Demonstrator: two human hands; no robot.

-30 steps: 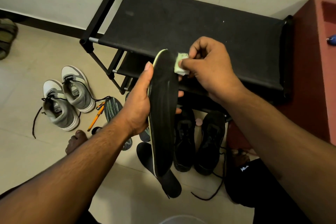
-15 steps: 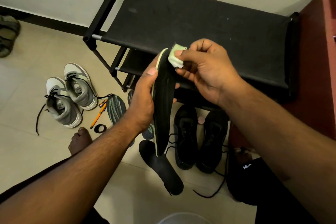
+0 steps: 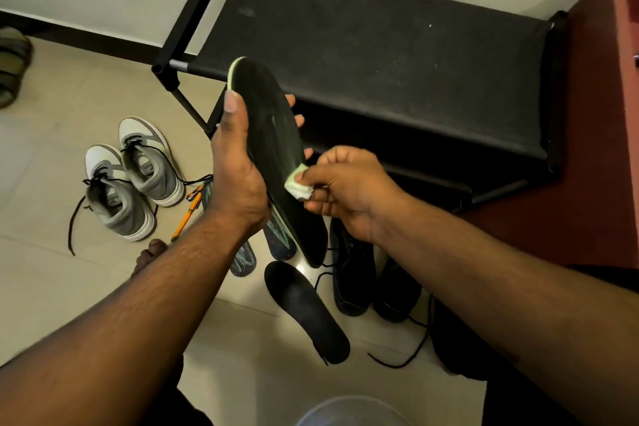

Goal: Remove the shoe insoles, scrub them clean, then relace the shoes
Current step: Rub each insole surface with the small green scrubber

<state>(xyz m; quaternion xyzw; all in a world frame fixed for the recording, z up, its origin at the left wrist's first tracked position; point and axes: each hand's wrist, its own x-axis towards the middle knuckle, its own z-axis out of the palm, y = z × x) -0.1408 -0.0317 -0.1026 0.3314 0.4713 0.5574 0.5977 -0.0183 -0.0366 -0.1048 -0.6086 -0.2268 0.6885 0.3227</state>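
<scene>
Since 0.5 s ago my right hand (image 3: 345, 192) slid down from the toe end, pinching a small pale green sponge (image 3: 298, 180) vs. the long black foam insole (image 3: 276, 149) gripped by my left hand (image 3: 238, 180). Second black insole (image 3: 306, 311) lies on the floor at 6 o'clock, w/ black lace-up shoes (image 3: 352, 270) at 4 o'clock.

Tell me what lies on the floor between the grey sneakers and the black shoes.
In the head view, between the grey sneakers and black shoes: an orange pen, two patterned insoles and one black insole.

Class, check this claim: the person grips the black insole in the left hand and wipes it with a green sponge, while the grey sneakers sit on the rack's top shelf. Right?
Wrong in one respect: the head view shows the grey sneakers on the floor, left of the rack. The left hand grips the black insole; the right hand wipes with the green sponge.
</scene>
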